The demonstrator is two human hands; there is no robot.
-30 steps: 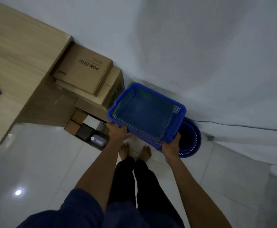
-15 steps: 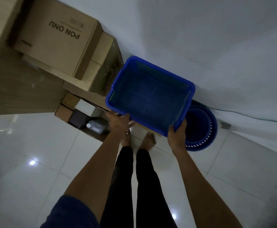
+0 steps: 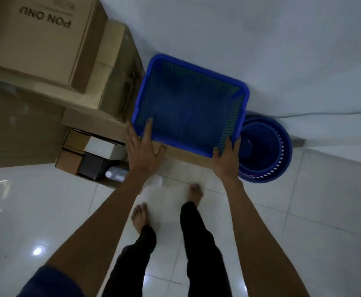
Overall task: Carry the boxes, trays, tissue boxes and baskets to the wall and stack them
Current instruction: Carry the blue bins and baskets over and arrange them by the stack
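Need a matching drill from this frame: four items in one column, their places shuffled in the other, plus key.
Things:
1. rectangular blue basket
2. round blue basket
3. PON ONU box
4. white bottle

Places:
A. top of the cardboard stack, upper left
B. near rim gripped by the right hand
C. lying low beside the small boxes
D. on the tiled floor by the wall, right of the other basket

Pairs: 1-B, 2-D, 3-A, 4-C
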